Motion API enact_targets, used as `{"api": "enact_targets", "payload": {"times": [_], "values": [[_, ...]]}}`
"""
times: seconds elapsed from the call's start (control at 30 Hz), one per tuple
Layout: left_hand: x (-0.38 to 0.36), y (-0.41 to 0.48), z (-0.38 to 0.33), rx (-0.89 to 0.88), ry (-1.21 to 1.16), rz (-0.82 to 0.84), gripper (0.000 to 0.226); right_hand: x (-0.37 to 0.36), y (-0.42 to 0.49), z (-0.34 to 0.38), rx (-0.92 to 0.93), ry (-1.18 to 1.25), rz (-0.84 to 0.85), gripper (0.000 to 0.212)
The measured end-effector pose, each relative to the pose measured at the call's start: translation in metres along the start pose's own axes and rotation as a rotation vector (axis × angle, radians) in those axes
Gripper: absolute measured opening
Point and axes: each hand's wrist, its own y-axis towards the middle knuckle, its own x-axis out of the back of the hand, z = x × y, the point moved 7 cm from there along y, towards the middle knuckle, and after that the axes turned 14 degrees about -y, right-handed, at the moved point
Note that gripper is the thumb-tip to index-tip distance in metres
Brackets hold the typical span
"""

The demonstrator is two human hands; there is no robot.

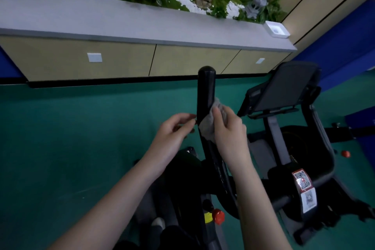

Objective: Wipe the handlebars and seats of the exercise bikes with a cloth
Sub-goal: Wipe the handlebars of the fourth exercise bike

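Left grip [172, 130] sits at the handlebar's [206, 87] 9 o'clock, fingers loosely curled, can't tell if it's pinching anything. One grey cloth [209, 126] is wrapped mid-bar, clamped by the right grip [229, 128] at 3 o'clock. Early days I reckon: no seats in view, and the second bike [284, 91] of two is probably still waiting.

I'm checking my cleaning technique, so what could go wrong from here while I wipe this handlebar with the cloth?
One: the cloth is bunched in your right hand against one side of the handlebar, so the other side and the rounded top end might go unwiped. Two: your left hand sits close beside the handlebar, so a quick stroke could knock its fingers.
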Motion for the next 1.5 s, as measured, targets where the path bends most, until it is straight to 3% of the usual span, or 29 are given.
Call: {"api": "enact_targets", "payload": {"times": [0.13, 0.23, 0.33, 0.4, 0.47, 0.77, 0.83, 0.9, 1.0, 1.23, 1.37, 1.5], "values": [[-0.006, 0.013, -0.016, -0.044, 0.083, 0.009, 0.016, 0.007, -0.018, 0.006, -0.009, -0.043, -0.135, 0.021], [-0.011, 0.017, -0.019, -0.041, 0.063, 0.017, 0.017, 0.008, -0.018, 0.029, 0.039, -0.08, -0.231, 0.04], [-0.008, 0.016, -0.016, -0.027, 0.045, -0.003, 0.015, -0.001, -0.022, 0.038, 0.088, -0.299, -0.195, 0.049], [-0.007, 0.018, -0.014, -0.014, 0.047, -0.007, 0.014, 0.001, -0.027, 0.032, 0.096, -0.407, -0.172, 0.039], [-0.006, 0.02, -0.014, -0.01, 0.061, -0.005, 0.015, 0.007, -0.034, 0.022, 0.079, -0.388, -0.158, 0.03], [-0.005, 0.021, -0.016, -0.011, 0.102, 0.027, 0.019, 0.004, -0.015, 0.029, 0.061, -0.169, -0.178, 0.028], [-0.005, 0.021, -0.021, -0.1, 0.225, 0.01, 0.014, 0.005, -0.019, 0.018, 0.046, -0.188, -0.14, 0.026], [-0.006, 0.015, -0.034, -0.298, 0.427, -0.003, 0.01, 0.008, -0.027, 0.001, -0.006, -0.151, -0.085, 0.029], [-0.01, 0.002, -0.049, -0.585, 0.706, 0.042, 0.022, 0.009, -0.032, -0.012, -0.068, -0.052, -0.013, 0.027], [-0.038, -0.015, -0.074, -1.058, 1.099, 0.175, 0.023, 0.001, -0.007, -0.002, -0.068, 0.051, 0.028, 0.025], [-0.062, -0.008, -0.075, -1.161, 1.274, 0.34, 0.024, 0.003, -0.024, -0.024, -0.094, 0.041, 0.081, 0.033], [-0.072, 0.005, -0.066, -1.171, 1.426, 0.486, 0.026, 0.003, -0.021, -0.014, -0.093, 0.075, 0.038, 0.026]]}}
